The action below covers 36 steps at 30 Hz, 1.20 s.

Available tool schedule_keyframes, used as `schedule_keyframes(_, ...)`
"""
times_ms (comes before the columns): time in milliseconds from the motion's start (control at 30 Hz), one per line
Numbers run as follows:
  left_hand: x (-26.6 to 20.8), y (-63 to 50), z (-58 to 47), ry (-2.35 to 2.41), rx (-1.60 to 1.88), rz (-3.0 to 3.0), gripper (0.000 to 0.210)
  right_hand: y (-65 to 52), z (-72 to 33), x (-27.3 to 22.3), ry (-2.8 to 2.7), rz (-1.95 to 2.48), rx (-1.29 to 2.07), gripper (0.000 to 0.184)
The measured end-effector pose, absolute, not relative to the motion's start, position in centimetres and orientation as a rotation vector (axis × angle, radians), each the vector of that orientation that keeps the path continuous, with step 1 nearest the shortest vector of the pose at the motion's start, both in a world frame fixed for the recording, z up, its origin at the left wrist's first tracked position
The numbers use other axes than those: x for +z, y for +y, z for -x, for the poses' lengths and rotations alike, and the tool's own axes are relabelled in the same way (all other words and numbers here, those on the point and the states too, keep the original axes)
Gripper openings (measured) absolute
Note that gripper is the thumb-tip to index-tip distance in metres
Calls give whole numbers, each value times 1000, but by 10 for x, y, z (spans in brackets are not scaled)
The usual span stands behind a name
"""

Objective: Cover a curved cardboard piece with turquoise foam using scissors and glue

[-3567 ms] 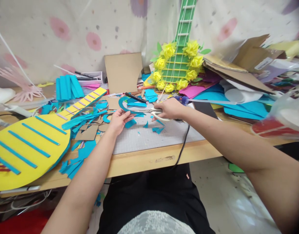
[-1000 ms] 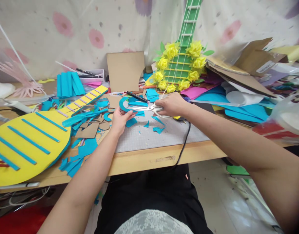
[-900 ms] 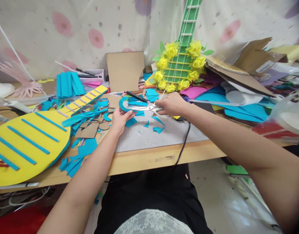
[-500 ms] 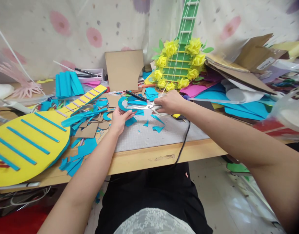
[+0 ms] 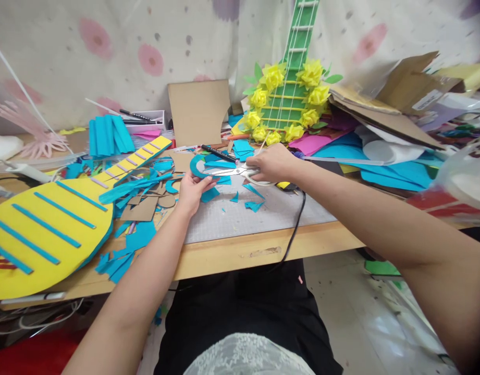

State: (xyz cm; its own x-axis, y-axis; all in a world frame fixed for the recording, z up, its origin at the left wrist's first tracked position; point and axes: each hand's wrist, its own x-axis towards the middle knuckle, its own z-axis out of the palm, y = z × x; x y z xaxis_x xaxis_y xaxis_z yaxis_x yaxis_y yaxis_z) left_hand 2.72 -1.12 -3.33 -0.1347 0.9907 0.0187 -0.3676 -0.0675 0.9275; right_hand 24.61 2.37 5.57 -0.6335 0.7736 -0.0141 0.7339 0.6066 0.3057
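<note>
A curved blue paper piece (image 5: pixel 197 163) is pinched between the thumb and fingers of my left hand (image 5: pixel 192 192). My right hand (image 5: pixel 274 162) grips white-handled scissors (image 5: pixel 230 172), whose metal blades point left and reach the blue piece. I cannot tell exactly how far apart the blades are. Beneath both hands lies a grey cutting mat (image 5: pixel 224 226), with several blue paper scraps (image 5: pixel 254 207) scattered over it. Just behind the scissors lies a dark pen (image 5: pixel 217 153).
On the left rests a yellow guitar-shaped craft (image 5: pixel 68 229) beside blue and cardboard offcuts (image 5: pixel 140 237). A green guitar craft with yellow flowers (image 5: pixel 284 101) stands at the back. Coloured sheets (image 5: pixel 396 174) pile up on the right. A black cable (image 5: pixel 296 226) hangs over the table edge.
Almost nothing differs. Both hands keep their places, with the scissors still at the blue paper piece; the view shifts very slightly.
</note>
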Motion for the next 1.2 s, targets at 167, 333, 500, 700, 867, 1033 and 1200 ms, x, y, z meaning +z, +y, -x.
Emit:
schedule_keyframes(167, -32, -12, -27, 973, 1467, -853, 37, 24, -246, 58, 2669, -1257, 430, 53)
schedule_keyframes(333, -30, -13, -29, 983, 1463, -830, 35, 24, -247, 59, 2693, -1220, 465, 54)
schedule_keyframes(500, -28, -14, -29, 1001, 1456, -818, 35, 25, -247, 55, 2715, -1231, 474, 55)
schedule_keyframes(700, -28, -14, -29, 1002, 1444, -806, 33, 26, -248, 54, 2726, -1246, 442, 53)
schedule_keyframes(867, -28, -14, -30, 999, 1443, -834, 35, 25, -248, 56, 2714, -1245, 405, 52)
schedule_keyframes(1033, -31, -13, -28, 997, 1439, -860, 35, 24, -245, 56, 2688, -1263, 406, 49)
schedule_keyframes(1200, -33, -12, -27, 1008, 1431, -846, 33, 23, -242, 57, 2703, -1275, 412, 50)
